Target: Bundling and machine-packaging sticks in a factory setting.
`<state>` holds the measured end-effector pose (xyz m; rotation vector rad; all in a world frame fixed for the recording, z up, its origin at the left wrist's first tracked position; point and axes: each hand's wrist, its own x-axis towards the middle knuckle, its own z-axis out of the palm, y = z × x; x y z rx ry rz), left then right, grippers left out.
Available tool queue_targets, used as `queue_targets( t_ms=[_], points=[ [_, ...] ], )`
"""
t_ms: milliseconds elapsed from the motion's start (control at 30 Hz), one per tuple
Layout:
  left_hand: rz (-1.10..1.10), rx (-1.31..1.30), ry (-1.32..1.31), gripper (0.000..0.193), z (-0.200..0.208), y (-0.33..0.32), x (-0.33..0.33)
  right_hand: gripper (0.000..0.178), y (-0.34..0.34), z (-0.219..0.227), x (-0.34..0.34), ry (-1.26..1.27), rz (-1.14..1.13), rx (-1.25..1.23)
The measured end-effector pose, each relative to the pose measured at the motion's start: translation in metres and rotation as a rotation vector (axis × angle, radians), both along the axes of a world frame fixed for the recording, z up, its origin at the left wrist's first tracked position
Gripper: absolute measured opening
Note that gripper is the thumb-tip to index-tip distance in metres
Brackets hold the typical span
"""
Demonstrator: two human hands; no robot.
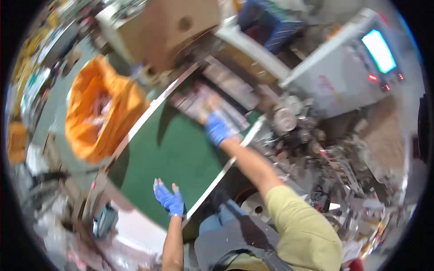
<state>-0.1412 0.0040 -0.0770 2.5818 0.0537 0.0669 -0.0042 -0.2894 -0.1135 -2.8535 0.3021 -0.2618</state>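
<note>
My left hand (169, 198) wears a blue glove with the fingertips showing. It is held over the near end of a green belt (158, 153), fingers apart, holding nothing. Farther up the belt, my right hand (218, 129), in the same kind of glove, reaches to a group of pale pinkish flat pieces (194, 103). Its fingers are smeared by motion, so whether they grip a piece cannot be made out. Beyond the pieces runs a pale bar-shaped machine part (230, 83).
Left of the belt's white side rail (135, 128) stands an orange sack (106, 110) with pale scraps inside. Cardboard boxes (169, 27) are at the back. A grey machine cabinet (337, 77) with a lit screen stands at right, above metal machine parts (289, 119).
</note>
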Motion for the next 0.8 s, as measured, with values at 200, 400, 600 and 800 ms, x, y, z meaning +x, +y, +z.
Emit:
queue_targets(
  t_ms=[200, 400, 600, 800],
  points=[
    [0.378, -1.218, 0.490, 0.023, -0.020, -0.083, 0.066, 0.037, 0.144, 0.025, -0.121, 0.085, 0.176, 0.564],
    [0.526, -1.185, 0.694, 0.009, -0.018, -0.090, 0.071, 0.025, -0.128, 0.231, -0.074, -0.432, -0.032, 0.169],
    [0.518, -1.162, 0.726, 0.016, -0.030, -0.069, 0.072, 0.057, -0.361, 0.451, -0.091, -0.856, -0.739, -0.481],
    [0.557, -1.176, 0.762, 0.022, -0.026, -0.038, 0.062, 0.062, -0.386, 0.483, -0.093, -0.612, -0.912, -0.582]
  ],
)
